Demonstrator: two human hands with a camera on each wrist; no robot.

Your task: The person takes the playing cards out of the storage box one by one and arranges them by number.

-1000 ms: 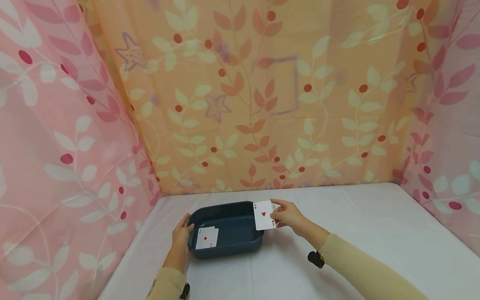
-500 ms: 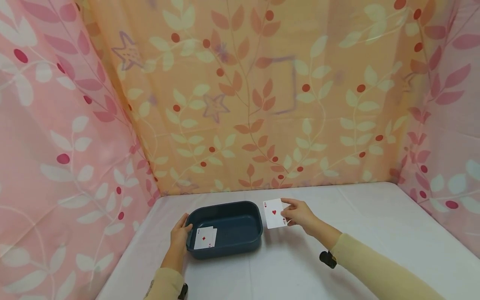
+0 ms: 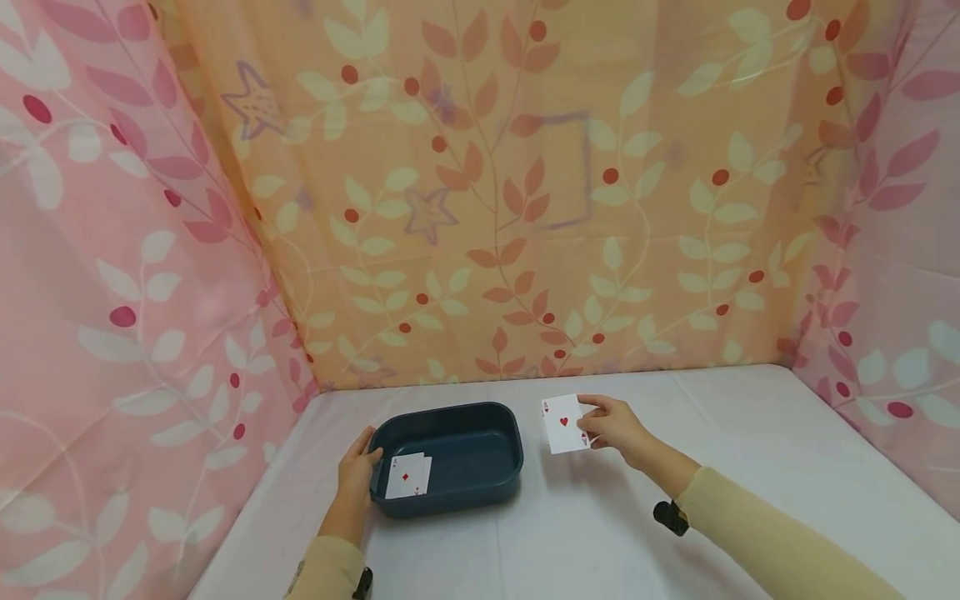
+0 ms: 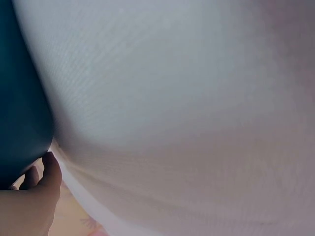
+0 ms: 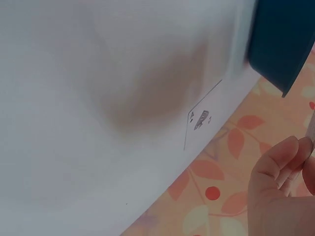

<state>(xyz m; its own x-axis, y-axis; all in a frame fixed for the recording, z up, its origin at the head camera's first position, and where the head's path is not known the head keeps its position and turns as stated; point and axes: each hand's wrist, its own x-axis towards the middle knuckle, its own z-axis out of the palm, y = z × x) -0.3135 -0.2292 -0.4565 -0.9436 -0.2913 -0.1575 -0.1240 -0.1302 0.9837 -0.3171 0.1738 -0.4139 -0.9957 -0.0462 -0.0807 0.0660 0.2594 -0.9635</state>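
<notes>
A dark blue rectangular dish (image 3: 480, 497) stands on the table. My left hand (image 3: 356, 467) grips its left end, thumb over the rim; the left wrist view shows curled fingers (image 4: 50, 174) against the dish wall. Two overlapping playing cards lie inside at the left, the ace of diamonds (image 3: 406, 487) on top. Right of the dish, my right hand (image 3: 618, 429) pinches an ace of hearts (image 3: 558, 436) by its right edge, raised above the table. In the right wrist view this card is nearly edge-on. Below it appears a flat white card with a dark mark (image 5: 201, 120), hidden in the head view.
A white cloth covers the table (image 3: 720, 433). Behind it hangs an orange leaf-patterned curtain (image 3: 660, 275), with pink curtains (image 3: 202, 433) at both sides. Each wrist carries a small black device (image 3: 670, 517).
My right hand has moved right with the ace of hearts, from over the dish's right rim to clear of it. My left hand and the cards in the dish stay in place.
</notes>
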